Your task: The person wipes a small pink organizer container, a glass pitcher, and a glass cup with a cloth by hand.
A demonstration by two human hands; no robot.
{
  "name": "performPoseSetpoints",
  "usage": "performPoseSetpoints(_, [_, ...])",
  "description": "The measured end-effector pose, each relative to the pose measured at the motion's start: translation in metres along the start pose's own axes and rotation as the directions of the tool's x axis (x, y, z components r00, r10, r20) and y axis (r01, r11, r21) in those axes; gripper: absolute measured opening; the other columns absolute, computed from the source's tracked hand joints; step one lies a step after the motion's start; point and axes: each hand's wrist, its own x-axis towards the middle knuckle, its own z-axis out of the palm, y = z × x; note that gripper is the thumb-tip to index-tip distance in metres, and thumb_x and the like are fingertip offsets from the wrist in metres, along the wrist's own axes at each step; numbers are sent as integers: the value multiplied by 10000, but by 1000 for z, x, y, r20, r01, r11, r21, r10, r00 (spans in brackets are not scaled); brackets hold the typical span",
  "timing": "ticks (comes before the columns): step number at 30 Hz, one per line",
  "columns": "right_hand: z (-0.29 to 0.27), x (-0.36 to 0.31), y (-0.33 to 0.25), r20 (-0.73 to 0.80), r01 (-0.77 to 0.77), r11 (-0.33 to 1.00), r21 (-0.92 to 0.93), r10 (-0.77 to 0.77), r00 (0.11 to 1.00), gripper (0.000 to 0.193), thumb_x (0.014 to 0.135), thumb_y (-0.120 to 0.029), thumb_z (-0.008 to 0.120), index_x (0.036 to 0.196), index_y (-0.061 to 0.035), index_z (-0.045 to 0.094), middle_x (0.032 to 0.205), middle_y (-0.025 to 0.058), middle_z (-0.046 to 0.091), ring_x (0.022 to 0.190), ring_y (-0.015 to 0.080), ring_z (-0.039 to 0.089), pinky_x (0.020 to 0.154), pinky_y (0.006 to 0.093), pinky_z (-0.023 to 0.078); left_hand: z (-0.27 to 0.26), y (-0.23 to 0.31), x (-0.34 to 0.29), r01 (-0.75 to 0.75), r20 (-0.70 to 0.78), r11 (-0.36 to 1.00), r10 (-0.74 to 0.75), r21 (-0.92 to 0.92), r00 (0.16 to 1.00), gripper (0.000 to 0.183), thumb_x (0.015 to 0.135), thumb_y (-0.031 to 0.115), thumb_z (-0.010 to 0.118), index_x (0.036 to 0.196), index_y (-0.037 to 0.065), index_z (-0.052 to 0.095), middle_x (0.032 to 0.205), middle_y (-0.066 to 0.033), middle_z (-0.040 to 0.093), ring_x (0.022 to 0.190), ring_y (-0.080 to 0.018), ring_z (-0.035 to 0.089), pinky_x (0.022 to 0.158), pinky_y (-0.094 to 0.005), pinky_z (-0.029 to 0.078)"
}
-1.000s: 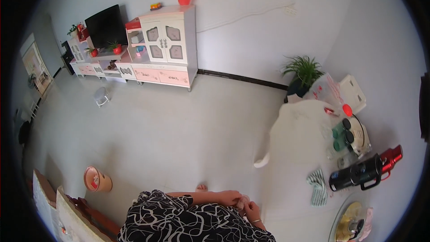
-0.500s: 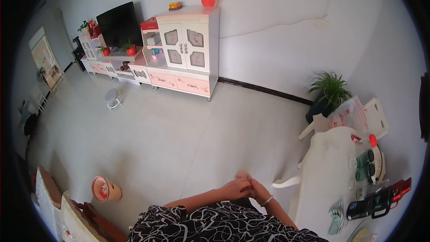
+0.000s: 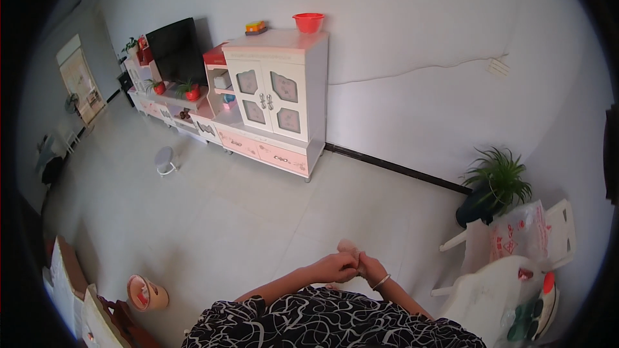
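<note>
In front of my patterned black shirt, my left hand (image 3: 336, 267) and my right hand (image 3: 370, 269) meet with their fingers curled in. A small, soft-looking pale pink thing (image 3: 348, 245) sticks out beyond the fingers; its kind is too unclear to tell. Both hands appear to pinch it, though the fingertips are partly hidden. A light-coloured bracelet (image 3: 382, 281) circles my right wrist.
At right stand a white table (image 3: 480, 296) with green-lidded glassware, a white chair (image 3: 561, 235) bearing a plastic bag (image 3: 519, 232), and a potted plant (image 3: 500, 177). A bin (image 3: 147, 293) is at left. Farther off are a grey stool (image 3: 165, 158) and a white-pink cabinet (image 3: 274, 100).
My view has tilted up, so the room's things sit lower and much of the table has left the picture. Both hands remain together at the pink thing.
</note>
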Motion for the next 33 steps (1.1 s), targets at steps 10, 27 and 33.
performPoseSetpoints(10, [-89,106,-215,192,166,631,758,-459,867,521,898,-419,308,1247,-33,340,1210,110,450,1077,220,462,898,359,376,-145,-75,72,311,-141,950,-313,-34,939,209,821,217,520,940,52,570,884,-91,590,791,-211,565,705,-304,447])
performPoseSetpoints(27, [-115,381,-397,-83,217,808,547,-205,975,346,813,-334,528,1114,-220,402,1060,-43,482,951,108,475,769,306,428,-506,-92,308,-19,-509,782,423,623,750,93,739,55,583,822,38,546,808,-114,567,783,-301,522,686,-376,419])
performPoseSetpoints(33, [-150,481,-459,216,46,657,753,-312,925,236,820,-293,506,1005,-159,447,966,2,502,855,118,502,700,237,434,-612,-99,402,161,-544,571,603,805,584,195,689,51,611,870,34,542,912,-111,559,891,-294,508,769,-377,399])
